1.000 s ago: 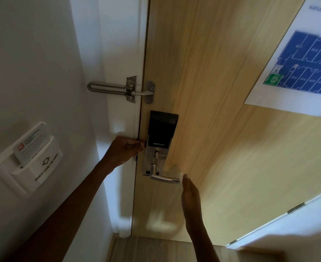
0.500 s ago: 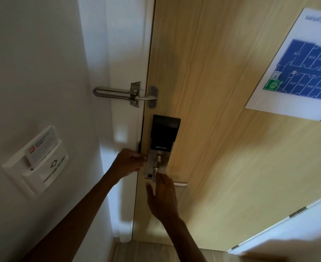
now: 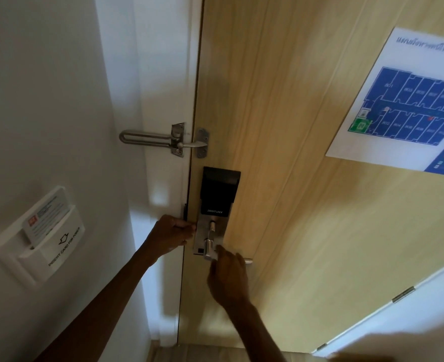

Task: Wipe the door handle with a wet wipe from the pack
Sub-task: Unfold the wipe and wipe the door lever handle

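Note:
The silver lever door handle (image 3: 210, 251) sits below a black smart lock (image 3: 219, 189) on the light wooden door (image 3: 294, 192). My right hand (image 3: 228, 279) lies over the lever with its fingers wrapped on it; only the handle's neck and its far tip show. My left hand (image 3: 171, 235) is curled into a loose fist against the door's edge, just left of the lock plate. No wet wipe or pack is visible in either hand or anywhere in view.
A metal swing-bar guard (image 3: 150, 139) bridges the frame and door above the lock. A white key-card holder (image 3: 40, 241) with a card is on the left wall. A blue floor-plan sheet (image 3: 409, 108) hangs on the door at the upper right. A white panel with hinges (image 3: 402, 293) stands at the lower right.
My right hand rose from below the handle's tip and closed over the lever. My left hand stayed at the door's edge. The view shifted slightly.

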`<state>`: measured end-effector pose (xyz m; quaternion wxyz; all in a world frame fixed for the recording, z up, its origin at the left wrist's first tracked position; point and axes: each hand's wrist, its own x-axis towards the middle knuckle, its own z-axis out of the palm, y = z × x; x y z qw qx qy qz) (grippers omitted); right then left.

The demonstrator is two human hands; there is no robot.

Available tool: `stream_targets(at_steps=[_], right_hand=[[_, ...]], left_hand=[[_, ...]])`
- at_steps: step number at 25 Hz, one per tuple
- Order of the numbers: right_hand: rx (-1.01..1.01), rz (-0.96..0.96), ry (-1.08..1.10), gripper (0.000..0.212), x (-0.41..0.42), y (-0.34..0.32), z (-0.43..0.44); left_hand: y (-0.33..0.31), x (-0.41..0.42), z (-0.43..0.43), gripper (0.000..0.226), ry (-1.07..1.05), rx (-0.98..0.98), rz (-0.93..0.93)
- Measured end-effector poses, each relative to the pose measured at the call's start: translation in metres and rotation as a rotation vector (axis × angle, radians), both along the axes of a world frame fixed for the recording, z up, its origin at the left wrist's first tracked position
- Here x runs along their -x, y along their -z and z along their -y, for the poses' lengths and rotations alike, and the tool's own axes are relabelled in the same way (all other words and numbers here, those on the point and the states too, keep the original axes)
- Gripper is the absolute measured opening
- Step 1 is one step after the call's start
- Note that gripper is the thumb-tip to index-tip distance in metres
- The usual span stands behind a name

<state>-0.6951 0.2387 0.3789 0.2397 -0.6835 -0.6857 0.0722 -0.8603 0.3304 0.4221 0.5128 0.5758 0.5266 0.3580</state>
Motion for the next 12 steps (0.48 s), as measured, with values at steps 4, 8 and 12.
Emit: stream_targets(at_steps=[4, 8, 12], right_hand=[[0.067, 0.060, 0.141, 0.032, -0.030, 0.002, -0.002], [0.005, -0.072, 0.040, 0.037, 0.008, -0.002, -0.003], [0.030, -0.124, 0.122, 0.033, -0.042, -0.008, -0.002]], left_hand=[[0.004, 0.000, 0.000, 0.007, -0.011, 0.026, 0.059], [0.012, 0.000, 0.002, 0.006, -0.030, 0.032, 0.106], [0.011, -0.003, 0.007, 0.010, -0.036, 0.031, 0.139]])
